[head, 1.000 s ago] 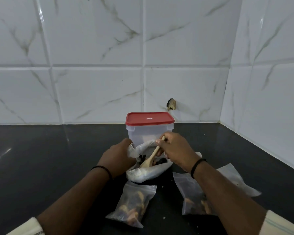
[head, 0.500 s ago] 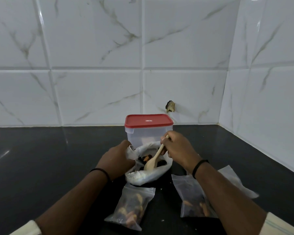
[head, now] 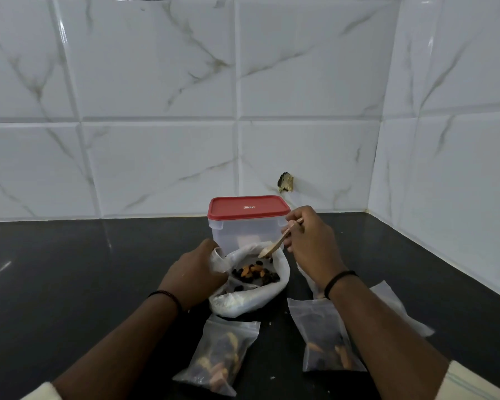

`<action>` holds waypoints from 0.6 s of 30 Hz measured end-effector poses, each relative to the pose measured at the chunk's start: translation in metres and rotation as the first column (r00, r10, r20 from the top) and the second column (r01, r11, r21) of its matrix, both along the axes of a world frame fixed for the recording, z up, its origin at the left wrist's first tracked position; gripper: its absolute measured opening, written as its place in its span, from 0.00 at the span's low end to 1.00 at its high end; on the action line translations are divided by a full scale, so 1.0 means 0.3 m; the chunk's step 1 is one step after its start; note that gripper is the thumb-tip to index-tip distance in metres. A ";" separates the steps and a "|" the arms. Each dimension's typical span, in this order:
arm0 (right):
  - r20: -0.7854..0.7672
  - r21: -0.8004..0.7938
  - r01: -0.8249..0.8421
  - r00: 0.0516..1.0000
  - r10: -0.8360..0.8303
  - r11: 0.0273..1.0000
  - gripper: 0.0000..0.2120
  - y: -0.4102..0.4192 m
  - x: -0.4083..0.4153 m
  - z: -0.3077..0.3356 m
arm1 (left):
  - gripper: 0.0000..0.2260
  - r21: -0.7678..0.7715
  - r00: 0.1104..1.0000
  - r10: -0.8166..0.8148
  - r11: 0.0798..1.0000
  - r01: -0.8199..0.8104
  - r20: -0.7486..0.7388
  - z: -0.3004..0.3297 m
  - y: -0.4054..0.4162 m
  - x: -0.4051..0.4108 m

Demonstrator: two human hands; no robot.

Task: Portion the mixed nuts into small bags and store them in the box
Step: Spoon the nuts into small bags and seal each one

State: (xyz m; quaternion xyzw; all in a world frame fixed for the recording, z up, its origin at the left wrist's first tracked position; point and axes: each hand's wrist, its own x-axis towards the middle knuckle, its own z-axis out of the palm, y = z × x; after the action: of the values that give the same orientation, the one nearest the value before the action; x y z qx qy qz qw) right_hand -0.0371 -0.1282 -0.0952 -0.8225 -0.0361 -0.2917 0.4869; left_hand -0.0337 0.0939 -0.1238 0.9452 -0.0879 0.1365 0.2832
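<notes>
The right hand [head: 309,241] pinches a pale wooden spoon [head: 274,245], its bowl over the mouth of a crumpled white plastic bag [head: 251,295] of mixed nuts [head: 254,272]. The left hand [head: 194,272] grips that bag's rim. Just behind stands a clear red-lidded plastic box [head: 247,223]; two small clear zip bags [head: 220,353], apparently part-filled, lie nearer on the black counter [head: 55,284].

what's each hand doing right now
Left hand: grips the rim of the white bag.
Right hand: holds the wooden spoon.

White marbled tiles [head: 162,82], black countertop [head: 70,269]
</notes>
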 end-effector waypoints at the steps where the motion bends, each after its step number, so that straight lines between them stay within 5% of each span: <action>1: -0.006 -0.053 0.007 1.000 -0.007 0.999 0.09 0.000 -0.002 -0.001 | 0.14 -0.003 1.000 0.006 1.000 -0.006 0.006 0.000 -0.002 0.000; 9: -0.118 -0.298 -0.107 0.990 0.074 0.948 0.13 0.008 -0.019 -0.005 | 0.17 0.019 0.999 0.032 0.999 -0.033 0.022 -0.004 -0.006 0.000; 18: -0.341 0.254 -0.115 0.918 0.200 0.960 0.10 0.008 -0.013 0.010 | 0.19 0.031 1.000 0.008 0.999 -0.009 0.016 -0.006 -0.005 0.000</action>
State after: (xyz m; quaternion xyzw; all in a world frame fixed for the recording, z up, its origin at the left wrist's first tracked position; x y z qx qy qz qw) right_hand -0.0410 -0.1259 -0.0922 -0.7950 0.0218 -0.0961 0.5986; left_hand -0.0338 0.0925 -0.1257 0.9487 -0.0882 0.1436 0.2673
